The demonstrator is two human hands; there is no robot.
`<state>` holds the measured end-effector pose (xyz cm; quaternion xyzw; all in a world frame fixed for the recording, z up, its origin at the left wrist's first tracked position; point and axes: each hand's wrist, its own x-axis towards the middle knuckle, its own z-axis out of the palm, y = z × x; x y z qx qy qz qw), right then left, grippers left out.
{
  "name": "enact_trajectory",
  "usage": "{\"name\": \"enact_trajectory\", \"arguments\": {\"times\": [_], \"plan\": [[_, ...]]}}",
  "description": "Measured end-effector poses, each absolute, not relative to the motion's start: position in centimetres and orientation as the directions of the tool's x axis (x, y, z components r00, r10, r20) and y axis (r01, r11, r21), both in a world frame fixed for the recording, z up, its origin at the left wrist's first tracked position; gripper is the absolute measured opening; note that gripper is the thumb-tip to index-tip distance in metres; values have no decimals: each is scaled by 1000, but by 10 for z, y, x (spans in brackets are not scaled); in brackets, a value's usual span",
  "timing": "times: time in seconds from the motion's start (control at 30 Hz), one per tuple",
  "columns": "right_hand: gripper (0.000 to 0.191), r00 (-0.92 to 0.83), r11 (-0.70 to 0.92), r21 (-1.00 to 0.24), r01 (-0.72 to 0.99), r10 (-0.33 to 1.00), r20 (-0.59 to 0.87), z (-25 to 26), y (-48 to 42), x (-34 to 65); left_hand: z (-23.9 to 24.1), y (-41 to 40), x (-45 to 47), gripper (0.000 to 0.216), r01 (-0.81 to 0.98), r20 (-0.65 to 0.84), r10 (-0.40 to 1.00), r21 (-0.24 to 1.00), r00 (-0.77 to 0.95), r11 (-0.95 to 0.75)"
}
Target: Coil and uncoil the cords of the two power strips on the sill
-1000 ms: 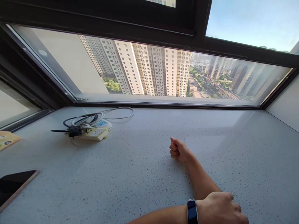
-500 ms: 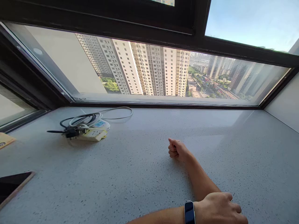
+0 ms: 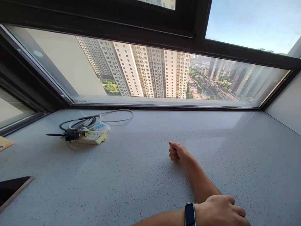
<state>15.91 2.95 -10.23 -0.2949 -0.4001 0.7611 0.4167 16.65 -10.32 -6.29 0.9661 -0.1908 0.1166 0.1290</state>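
Observation:
My right hand (image 3: 178, 152) rests on the speckled pale counter (image 3: 131, 175) in a loose fist, thumb uppermost, and nothing shows in it. Its forearm (image 3: 203, 182) runs down to the lower right. Across that forearm lies my left hand (image 3: 218, 210), its back toward me and its fingers bent round the far side; the fingertips are hidden. A dark-screened wristband (image 3: 190, 214) with a light edge sits on my left wrist.
Power strips (image 3: 94, 137) with tangled black and white cables (image 3: 82, 122) and a black plug (image 3: 71, 135) lie at the left. A dark-screened device (image 3: 14, 188) and an orange-yellow item (image 3: 5, 143) are cut off at the left edge. A black-framed window (image 3: 164, 108) borders the counter's back.
The view has shifted very slightly, so the counter items sit a little lower. Both hands keep the same pose.

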Motion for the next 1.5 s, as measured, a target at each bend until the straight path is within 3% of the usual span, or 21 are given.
{"name": "enact_trajectory", "arguments": {"times": [1.5], "plan": [[57, -481, -290, -895, -339, 871, -101, -102, 28, 157, -67, -108, 161, 12, -352, 287, -286, 212, 914, -912]]}}
